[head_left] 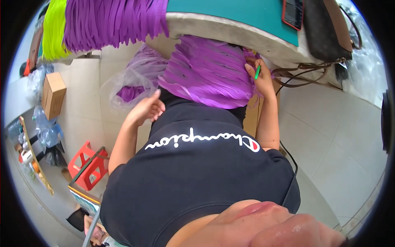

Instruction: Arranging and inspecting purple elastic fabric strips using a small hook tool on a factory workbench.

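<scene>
A: Nearest, the left hand [146, 108] hangs loosely curled with nothing in it, just beside the lap. Where does the work sit?

B: In the lap. A thick bundle of flat purple ribbon strips [205, 76] lies across the knees, its far end tucked under the table edge. The right hand [260, 76] rests on the bundle's right side, fingers pinched around a slim green pen [257, 72].

A: What could go wrong from here?

B: I'd judge the bundle could slide off the knees toward the floor, since only one hand steadies it and the strips look slick. The pen tip could also snag or mark a strip.

A: And around it?

B: Left of the lap, a clear plastic bag [123, 84] holds more purple strips. Farther left, a brown cardboard box [53, 94] and a red plastic stool [88, 164] stand on the tiled floor. Beyond, the table with a green top [230, 10] carries another purple ribbon heap [111, 20], neon yellow strips [53, 26], a phone in a red case [293, 13] and a dark brown handbag [327, 29].

A: Anything in the way?

B: The bag's straps [296, 74] dangle just by the right hand, and could catch the wrist.
</scene>
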Tool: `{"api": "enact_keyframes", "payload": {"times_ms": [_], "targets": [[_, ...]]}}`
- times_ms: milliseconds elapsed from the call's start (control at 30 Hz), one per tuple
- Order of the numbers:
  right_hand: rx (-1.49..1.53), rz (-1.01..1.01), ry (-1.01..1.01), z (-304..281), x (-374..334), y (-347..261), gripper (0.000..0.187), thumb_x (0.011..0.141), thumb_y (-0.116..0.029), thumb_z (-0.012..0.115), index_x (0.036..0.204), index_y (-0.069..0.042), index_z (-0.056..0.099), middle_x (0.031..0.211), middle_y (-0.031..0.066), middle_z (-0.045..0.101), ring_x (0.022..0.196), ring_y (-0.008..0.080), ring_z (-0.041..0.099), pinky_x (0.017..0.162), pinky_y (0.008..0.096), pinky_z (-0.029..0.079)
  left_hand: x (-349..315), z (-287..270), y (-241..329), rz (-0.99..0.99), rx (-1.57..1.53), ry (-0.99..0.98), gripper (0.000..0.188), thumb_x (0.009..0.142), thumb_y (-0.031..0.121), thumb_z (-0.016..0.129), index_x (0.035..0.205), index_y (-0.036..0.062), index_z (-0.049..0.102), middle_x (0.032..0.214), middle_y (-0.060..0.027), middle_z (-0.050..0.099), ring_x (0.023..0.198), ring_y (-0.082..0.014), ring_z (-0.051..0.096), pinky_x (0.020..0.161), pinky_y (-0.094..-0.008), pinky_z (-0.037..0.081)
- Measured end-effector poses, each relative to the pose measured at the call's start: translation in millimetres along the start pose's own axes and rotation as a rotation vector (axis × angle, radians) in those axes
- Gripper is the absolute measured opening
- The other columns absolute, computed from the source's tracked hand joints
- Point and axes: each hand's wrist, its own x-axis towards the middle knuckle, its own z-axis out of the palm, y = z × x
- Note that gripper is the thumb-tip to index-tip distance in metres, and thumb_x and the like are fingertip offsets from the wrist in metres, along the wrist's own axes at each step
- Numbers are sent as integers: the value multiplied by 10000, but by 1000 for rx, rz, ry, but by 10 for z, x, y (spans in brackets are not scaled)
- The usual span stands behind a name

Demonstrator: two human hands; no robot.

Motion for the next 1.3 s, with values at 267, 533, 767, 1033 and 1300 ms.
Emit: {"api": "enact_keyframes", "payload": {"times_ms": [267, 533, 767, 1033, 1300], "targets": [[51, -96, 39, 127, 0, -233, 398, 826, -14, 682, 720, -91, 306, 718, 5, 432, 680, 89, 362, 619, 213, 338, 596, 493, 474, 189, 371, 60, 530, 894, 536, 536, 781, 19, 568, 578, -23, 524, 452, -132, 504, 419, -239, 397], [323, -158, 55, -112, -294, -863, 406, 791, 47, 678, 706, -108, 313, 736, 6, 469, 649, 69, 348, 574, 200, 290, 692, 485, 676, 130, -1377, -671, 429, 754, 61, 522, 1150, -102, 494, 1236, -209, 535, 1207, -341, 476, 1105, -469, 309], [143, -47, 3, -337, -152, -868, 356, 887, -169, 659, 717, -97, 355, 759, 36, 510, 700, 87, 417, 611, 224, 348, 410, 739, 998, 262, -991, -841, 565, 878, 335, 620, 1320, 17, 466, 1372, -160, 471, 1274, -307, 443, 1102, -444, 303], [652, -270, 37, -114, -23, -985, 224, 931, -224, 597, 967, -19, 514, 920, 111, 557, 839, 170, 566, 783, 303, 465, 272, 1096, 1421, 691, -646, -359, 384, 856, 43, 578, 1230, -8, 505, 1224, -137, 561, 1114, -245, 566, 990, -390, 431], [946, -139, -126, 279, 29, -1128, 93, 902, -46, 605, 942, -3, 534, 949, 144, 618, 893, 208, 632, 802, 324, 520, 237, 1244, 1557, 509, -608, -321, 365, 823, 52, 671, 1167, 14, 555, 1104, -104, 628, 1020, -201, 611, 922, -337, 470]]}}
